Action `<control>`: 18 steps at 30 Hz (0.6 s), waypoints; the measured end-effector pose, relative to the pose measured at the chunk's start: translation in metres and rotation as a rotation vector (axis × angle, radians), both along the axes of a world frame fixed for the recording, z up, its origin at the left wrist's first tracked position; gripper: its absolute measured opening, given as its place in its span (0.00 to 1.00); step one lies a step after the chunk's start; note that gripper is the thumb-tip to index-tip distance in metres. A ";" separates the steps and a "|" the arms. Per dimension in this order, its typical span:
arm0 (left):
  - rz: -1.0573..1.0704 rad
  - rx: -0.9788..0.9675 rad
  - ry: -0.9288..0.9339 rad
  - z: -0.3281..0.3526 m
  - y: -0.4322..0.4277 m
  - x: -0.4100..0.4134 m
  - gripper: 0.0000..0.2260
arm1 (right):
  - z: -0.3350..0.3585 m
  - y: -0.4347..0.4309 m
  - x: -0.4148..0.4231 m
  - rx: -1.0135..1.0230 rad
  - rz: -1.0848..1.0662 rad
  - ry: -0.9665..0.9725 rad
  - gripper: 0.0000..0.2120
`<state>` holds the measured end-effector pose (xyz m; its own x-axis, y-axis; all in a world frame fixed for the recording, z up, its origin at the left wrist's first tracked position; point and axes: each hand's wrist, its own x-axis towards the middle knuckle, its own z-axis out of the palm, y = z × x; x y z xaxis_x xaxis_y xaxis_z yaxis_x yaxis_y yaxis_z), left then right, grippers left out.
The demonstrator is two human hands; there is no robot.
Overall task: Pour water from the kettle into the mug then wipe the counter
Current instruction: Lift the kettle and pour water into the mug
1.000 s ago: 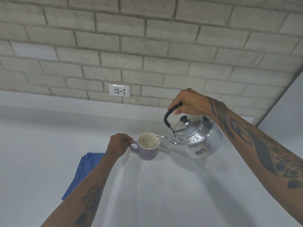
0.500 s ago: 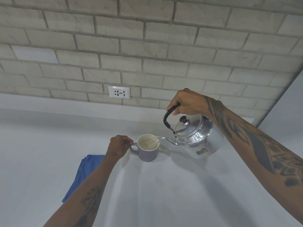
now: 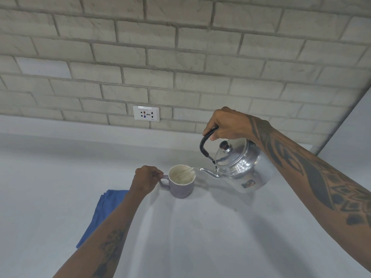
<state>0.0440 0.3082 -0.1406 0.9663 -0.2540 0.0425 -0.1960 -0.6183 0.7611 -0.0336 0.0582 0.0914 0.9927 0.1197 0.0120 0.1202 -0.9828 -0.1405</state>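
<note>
My right hand [image 3: 226, 125] grips the kettle [image 3: 239, 167] handle, kettle tilted at 3 o'clock of the mug [image 3: 181, 183], spout over the rim with water running in. My left hand [image 3: 146, 180] is clenched on the mug handle. I judge overfilling the main risk: the level is hard to read, and any more tilt could send water over the rim onto the worktop [image 3: 200, 237]. The cloth [image 3: 100, 213] waits at 8 o'clock.

Shiny metal kettle [image 3: 242, 167], glazed mug [image 3: 181, 184], matt counter [image 3: 200, 237], rough brick wall [image 3: 180, 57].
</note>
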 end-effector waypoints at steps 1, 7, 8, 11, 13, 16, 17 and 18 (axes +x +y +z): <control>0.003 0.001 0.008 0.000 0.000 0.000 0.04 | 0.000 0.000 0.000 -0.003 0.001 0.000 0.11; 0.012 0.010 0.022 -0.001 -0.001 0.001 0.04 | 0.001 0.002 0.003 -0.015 0.001 0.005 0.11; 0.016 0.010 0.026 -0.001 -0.001 0.001 0.04 | 0.000 0.002 0.004 -0.016 -0.001 0.005 0.11; 0.020 0.013 0.036 -0.001 -0.002 0.001 0.05 | 0.000 0.002 0.005 -0.019 -0.003 0.005 0.11; 0.020 0.014 0.037 0.000 -0.002 0.001 0.07 | -0.001 0.002 0.007 -0.019 -0.005 0.005 0.11; 0.017 0.016 0.030 0.000 -0.002 0.001 0.08 | -0.001 0.002 0.008 -0.019 -0.006 0.007 0.11; 0.016 0.015 0.028 -0.001 -0.002 0.001 0.07 | -0.001 0.002 0.008 -0.020 -0.005 0.007 0.11; 0.016 0.012 0.026 -0.001 -0.002 0.001 0.07 | -0.001 0.003 0.008 -0.021 -0.005 0.007 0.11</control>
